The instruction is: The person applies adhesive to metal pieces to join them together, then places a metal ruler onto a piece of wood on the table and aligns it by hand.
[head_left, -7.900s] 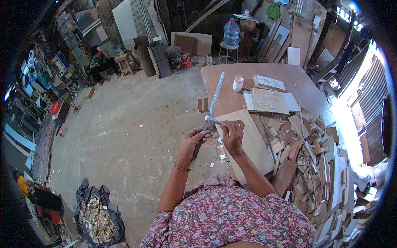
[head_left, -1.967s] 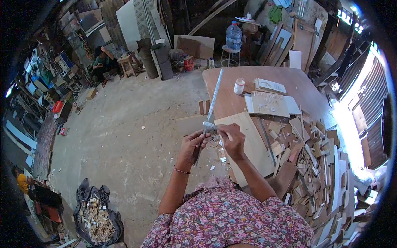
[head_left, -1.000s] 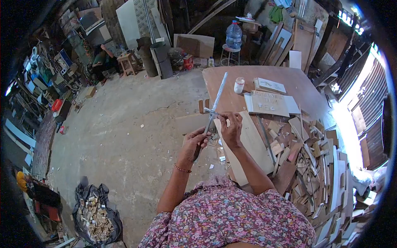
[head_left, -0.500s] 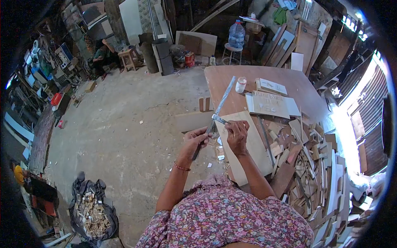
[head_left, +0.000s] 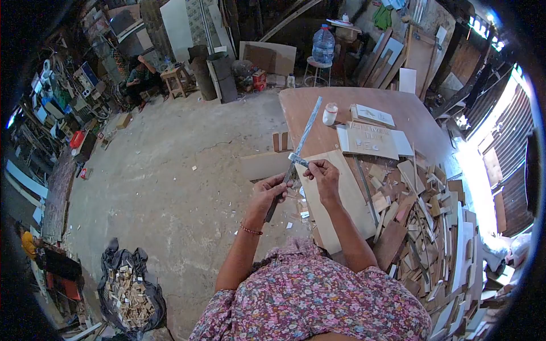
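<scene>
On the far left I can barely make out a yellow shape at 8 o'clock, cut by the dark rim. The scrap bag sits at 7 o'clock, and a seated person at 10 is too dim to read clearly.

Near the centre, the left hand pinches the lower stretch of the long stick between thumb and fingers, which hide part of it. The stick points to 1 o'clock, over the table. Across it lies a short piece; I can't tell how they join. The right hand pinches that piece's outer end, its fingertips covering the tip.

Compared with two seconds ago, the stick leans further right, its tip closer to the jar, and more of the short piece shows. At 4 o'clock the wood pile runs off the bottom edge.
</scene>
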`<state>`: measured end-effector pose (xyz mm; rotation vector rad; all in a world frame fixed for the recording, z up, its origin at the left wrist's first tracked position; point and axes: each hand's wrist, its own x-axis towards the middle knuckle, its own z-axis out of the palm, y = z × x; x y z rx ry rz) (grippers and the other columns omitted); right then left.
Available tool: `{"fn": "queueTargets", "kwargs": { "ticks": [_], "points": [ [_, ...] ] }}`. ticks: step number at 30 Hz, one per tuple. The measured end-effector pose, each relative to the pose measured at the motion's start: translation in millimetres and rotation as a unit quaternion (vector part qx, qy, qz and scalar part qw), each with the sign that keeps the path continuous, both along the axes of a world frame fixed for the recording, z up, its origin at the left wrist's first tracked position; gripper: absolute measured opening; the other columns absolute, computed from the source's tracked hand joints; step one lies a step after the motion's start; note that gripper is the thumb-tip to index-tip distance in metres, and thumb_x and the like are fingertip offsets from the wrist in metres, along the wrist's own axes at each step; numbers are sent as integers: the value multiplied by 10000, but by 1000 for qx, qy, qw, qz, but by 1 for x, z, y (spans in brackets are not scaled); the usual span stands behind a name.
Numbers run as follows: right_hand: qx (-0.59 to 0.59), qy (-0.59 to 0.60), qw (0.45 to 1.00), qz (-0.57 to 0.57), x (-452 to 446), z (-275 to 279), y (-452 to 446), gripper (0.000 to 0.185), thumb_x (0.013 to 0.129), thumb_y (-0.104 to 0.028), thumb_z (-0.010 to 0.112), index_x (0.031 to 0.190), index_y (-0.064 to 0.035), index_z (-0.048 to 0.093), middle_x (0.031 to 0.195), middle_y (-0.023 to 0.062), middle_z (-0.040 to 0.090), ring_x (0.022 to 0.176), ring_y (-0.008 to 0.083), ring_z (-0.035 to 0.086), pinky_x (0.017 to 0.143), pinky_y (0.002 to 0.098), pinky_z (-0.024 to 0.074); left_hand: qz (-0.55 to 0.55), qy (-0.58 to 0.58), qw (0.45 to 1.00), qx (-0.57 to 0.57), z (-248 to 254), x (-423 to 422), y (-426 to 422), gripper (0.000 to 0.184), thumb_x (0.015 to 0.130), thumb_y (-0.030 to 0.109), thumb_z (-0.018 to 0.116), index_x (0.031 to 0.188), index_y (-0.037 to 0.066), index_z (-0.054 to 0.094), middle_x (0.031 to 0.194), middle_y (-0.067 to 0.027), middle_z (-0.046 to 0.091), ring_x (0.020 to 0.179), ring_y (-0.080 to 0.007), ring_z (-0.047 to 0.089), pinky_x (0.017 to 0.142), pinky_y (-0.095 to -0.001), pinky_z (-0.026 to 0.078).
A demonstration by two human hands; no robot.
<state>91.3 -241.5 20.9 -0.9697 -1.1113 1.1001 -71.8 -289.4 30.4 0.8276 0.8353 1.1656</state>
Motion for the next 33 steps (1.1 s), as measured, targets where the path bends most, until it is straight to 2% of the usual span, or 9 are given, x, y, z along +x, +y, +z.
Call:
{"fn": "queueTargets", "kwargs": {
  "ticks": [5, 14, 18, 20, 23, 24, 28, 30, 33],
  "points": [
    [-24, 11, 999, -32, 10, 1, 20, 127, 762, -98, 546, 726, 24, 549, 628, 83, 580, 540, 96, 514, 500, 207, 397, -19, -7, 1000, 3, 0, 1, -3, 315, 786, 45, 515, 1082, -54, 480, 816, -38, 587, 554, -42, 473, 464, -158, 374],
    [-76, -12, 992, 100, -3, 3, -16, 112, 764, -88, 536, 756, 23, 546, 632, 71, 578, 552, 99, 530, 529, 208, 419, -1, -7, 1000, -5, -4, 0, 0, 340, 786, 58, 519, 1101, -55, 459, 828, -44, 589, 554, -49, 471, 469, -156, 374],
    [-34, 24, 997, 58, -1, 15, -11, 84, 774, -70, 527, 742, 7, 537, 634, 71, 578, 568, 104, 539, 528, 216, 418, 10, -47, 999, 3, -6, 0, 0, 332, 790, 43, 499, 1099, -69, 450, 840, -74, 585, 578, -56, 476, 476, -161, 383],
    [126, -120, 978, -117, 5, 15, 6, 61, 770, -59, 533, 734, -10, 522, 628, 73, 581, 550, 121, 545, 518, 236, 419, 13, -60, 998, 5, -6, 0, 0, 322, 792, 33, 488, 1093, -75, 451, 845, -85, 582, 584, -59, 476, 478, -162, 385],
    [186, -219, 932, -221, 11, 10, 26, 61, 758, -85, 553, 757, -36, 516, 643, 61, 579, 573, 153, 548, 596, 304, 406, -4, -68, 998, 3, -3, 0, -1, 315, 798, 22, 475, 1094, -82, 446, 849, -100, 580, 586, -64, 475, 475, -161, 385],
    [179, -285, 908, -249, 12, 7, 30, 53, 755, -96, 553, 786, -67, 521, 689, 45, 575, 636, 179, 544, 698, 348, 350, -18, -72, 997, 8, -3, 0, -2, 313, 800, 20, 473, 1095, -81, 445, 851, -100, 579, 582, -64, 473, 473, -160, 384],
    [198, -335, 890, -239, 10, -1, 30, 57, 753, -92, 547, 806, -85, 527, 727, 31, 566, 693, 187, 534, 746, 353, 297, -8, -56, 998, 11, 1, 2, -5, 309, 801, 18, 473, 1095, -76, 448, 857, -101, 577, 579, -64, 471, 470, -159, 380],
    [277, -412, 831, -251, 5, -2, 17, 52, 745, -93, 561, 773, -54, 542, 726, 36, 578, 688, 203, 534, 759, 343, 328, -2, -56, 998, 12, 0, 0, -4, 308, 803, 22, 470, 1095, -74, 448, 857, -100, 576, 577, -63, 469, 469, -158, 379],
    [325, -402, 838, -177, -4, -5, -9, 58, 727, -78, 576, 773, -61, 544, 732, 26, 573, 695, 205, 529, 776, 355, 311, 16, -61, 998, -1, -2, -2, -3, 305, 808, 30, 465, 1094, -73, 449, 857, -99, 574, 574, -62, 462, 467, -156, 377]
  ]
}}
